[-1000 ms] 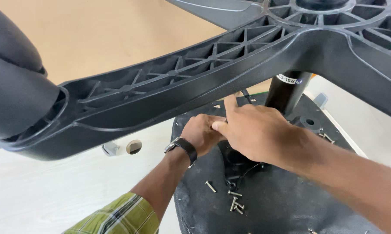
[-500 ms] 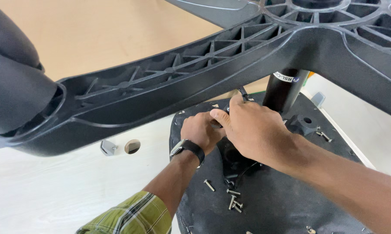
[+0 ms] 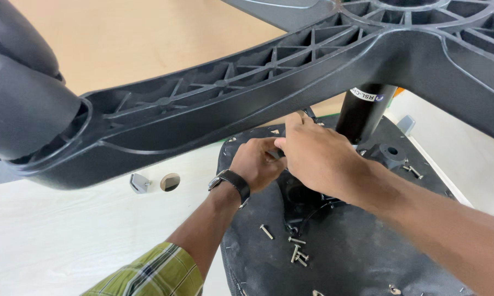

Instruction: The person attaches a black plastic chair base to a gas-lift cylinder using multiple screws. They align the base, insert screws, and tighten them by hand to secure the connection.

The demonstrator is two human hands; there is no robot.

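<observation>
Two hands meet over the dark underside of a chair seat (image 3: pixel 367 257), just below the ribbed black leg of the chair base (image 3: pixel 247 109) that crosses the view from nine o'clock to two o'clock. The left hand (image 3: pixel 258 163), with a watch (image 3: pixel 230 183) on its wrist and a green plaid sleeve (image 3: pixel 148 274) lower down at seven o'clock, is curled with its fingertips pinched together; whether it has hold of anything cannot be told, since the right hand covers the spot. The right hand (image 3: pixel 318 156) lies over it from three o'clock, fingers bent and pressed against the left fingertips, and what it grips is hidden too. Just beside the hands at one o'clock the black column (image 3: pixel 365 112) of the chair rises to the base. Several loose screws (image 3: pixel 296 249) lie on the seat at six o'clock from the hands, and a few more (image 3: pixel 414 171) at three o'clock. A caster wheel (image 3: pixel 22 104) fills the far left edge. A small metal bracket (image 3: pixel 139 182) rests on the pale floor at nine o'clock.
</observation>
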